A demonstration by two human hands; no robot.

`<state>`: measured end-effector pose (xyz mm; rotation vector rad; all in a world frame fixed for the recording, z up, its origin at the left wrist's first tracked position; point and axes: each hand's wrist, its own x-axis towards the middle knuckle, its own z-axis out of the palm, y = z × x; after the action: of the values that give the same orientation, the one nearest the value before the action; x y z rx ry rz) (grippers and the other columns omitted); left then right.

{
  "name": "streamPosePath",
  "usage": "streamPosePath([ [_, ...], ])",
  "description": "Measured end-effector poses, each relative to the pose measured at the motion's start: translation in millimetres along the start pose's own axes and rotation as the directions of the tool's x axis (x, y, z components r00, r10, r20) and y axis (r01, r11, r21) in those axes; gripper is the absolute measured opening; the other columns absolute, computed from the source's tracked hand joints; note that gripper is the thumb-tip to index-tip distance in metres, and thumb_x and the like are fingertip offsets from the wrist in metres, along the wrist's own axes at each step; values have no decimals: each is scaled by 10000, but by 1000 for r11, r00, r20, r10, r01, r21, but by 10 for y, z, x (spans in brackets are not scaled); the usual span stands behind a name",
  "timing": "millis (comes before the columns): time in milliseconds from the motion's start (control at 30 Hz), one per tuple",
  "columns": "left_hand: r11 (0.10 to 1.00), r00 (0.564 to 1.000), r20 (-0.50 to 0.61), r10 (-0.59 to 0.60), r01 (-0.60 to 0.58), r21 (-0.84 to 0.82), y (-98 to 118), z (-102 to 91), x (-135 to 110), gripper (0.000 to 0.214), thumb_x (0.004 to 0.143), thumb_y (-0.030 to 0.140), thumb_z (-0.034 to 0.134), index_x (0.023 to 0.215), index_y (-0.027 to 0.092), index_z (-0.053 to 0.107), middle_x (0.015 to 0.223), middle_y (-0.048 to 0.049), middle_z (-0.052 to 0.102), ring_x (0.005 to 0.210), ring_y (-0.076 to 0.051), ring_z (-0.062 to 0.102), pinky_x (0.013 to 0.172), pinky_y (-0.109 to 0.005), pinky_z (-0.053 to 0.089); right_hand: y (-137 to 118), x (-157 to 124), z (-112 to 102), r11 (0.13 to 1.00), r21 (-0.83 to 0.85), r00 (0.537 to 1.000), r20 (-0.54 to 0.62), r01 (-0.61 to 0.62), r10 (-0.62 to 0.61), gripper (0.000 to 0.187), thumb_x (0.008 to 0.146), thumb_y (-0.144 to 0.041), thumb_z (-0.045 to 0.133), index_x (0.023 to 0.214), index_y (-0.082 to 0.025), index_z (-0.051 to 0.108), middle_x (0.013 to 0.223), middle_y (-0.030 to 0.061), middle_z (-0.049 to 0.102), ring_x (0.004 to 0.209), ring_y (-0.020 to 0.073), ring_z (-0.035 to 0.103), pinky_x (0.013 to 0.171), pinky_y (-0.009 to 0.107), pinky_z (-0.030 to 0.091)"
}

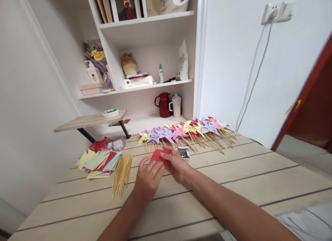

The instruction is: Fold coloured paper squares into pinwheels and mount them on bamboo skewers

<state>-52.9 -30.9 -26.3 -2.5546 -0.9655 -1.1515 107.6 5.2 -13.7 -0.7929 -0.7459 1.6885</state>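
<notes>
Both my hands meet over the middle of a pale wooden table (233,178). My left hand (148,178) and my right hand (176,166) pinch a small red paper piece (158,155) between their fingertips. Left of them lies a bundle of thin wooden sticks (121,177), and beyond it a stack of coloured paper squares (100,162). Behind the red paper, a long row of finished paper pinwheels (185,130) in purple, pink and yellow lies on the table's far side. A small silver packet (183,152) rests just past my right hand.
White shelves (155,83) at the back hold a red jug (164,105), a cup, bottles and boxes. A narrow wooden side shelf (90,120) with a round tin sticks out at left. Cables hang from a wall socket (276,13) at right. A dark red door edge (308,85) stands far right.
</notes>
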Motion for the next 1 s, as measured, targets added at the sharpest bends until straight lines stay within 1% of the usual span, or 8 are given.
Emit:
streamPosePath([
  [133,1000,996,-84,8,-7,10,22,4,102,277,880,254,641,1134,336,716,1145,-75,735,1071,-267,643,1107,-512,281,-21,119,-63,992,-72,990,-89,105,-112,306,651,-194,752,926,-184,619,700,-8,682,620,147,631,616,278,512],
  [233,988,952,-271,-142,152,15,-55,-25,215,262,912,344,582,1135,295,710,1173,-108,687,1125,-277,599,1112,-515,285,-68,135,-80,987,-85,986,-83,138,-145,292,625,-195,757,895,-183,647,698,-3,683,601,150,615,589,284,499],
  [333,856,756,-401,-517,457,-242,-211,6,294,401,949,473,479,1251,248,616,1312,-138,573,1235,-278,523,1092,-482,352,-151,79,-59,977,-104,979,-62,187,-194,400,607,-207,778,987,-194,653,695,-8,680,605,158,618,589,289,500],
  [467,264,498,49,-866,537,-801,-398,128,252,692,910,658,423,1471,260,338,1263,-132,623,1066,-225,655,933,-396,512,-261,-25,-20,942,-147,952,-2,303,-306,533,643,-323,801,1129,-213,610,679,-22,659,602,167,616,601,299,505],
  [567,-72,529,351,-773,476,-876,-379,200,181,782,869,730,419,1471,233,371,1164,-136,693,986,-221,693,894,-388,534,-275,-32,-35,900,-232,924,-14,369,-383,594,690,-411,769,1222,-237,566,655,-38,626,552,155,571,543,279,468],
  [767,-155,673,447,-589,449,-880,-79,210,190,678,828,672,576,1315,202,612,1188,-143,718,1110,-270,664,993,-409,481,-145,89,-99,780,-455,884,33,429,-466,501,745,-407,689,1197,-213,591,548,-87,465,450,102,400,458,233,334],
  [900,-84,624,433,-650,508,-858,-33,198,183,548,739,505,772,1168,170,707,1040,-122,770,1001,-284,709,944,-418,512,-99,105,-85,725,-531,872,58,439,-485,453,749,-363,679,1168,-209,600,555,-81,460,482,115,432,491,246,361],
  [1000,-43,550,376,-746,523,-851,-80,198,155,484,683,461,820,1042,143,751,955,-116,784,916,-286,730,919,-422,526,-88,97,-76,829,-413,924,102,377,-370,586,718,-379,728,1244,-231,516,677,-33,624,584,165,585,588,294,468],
])
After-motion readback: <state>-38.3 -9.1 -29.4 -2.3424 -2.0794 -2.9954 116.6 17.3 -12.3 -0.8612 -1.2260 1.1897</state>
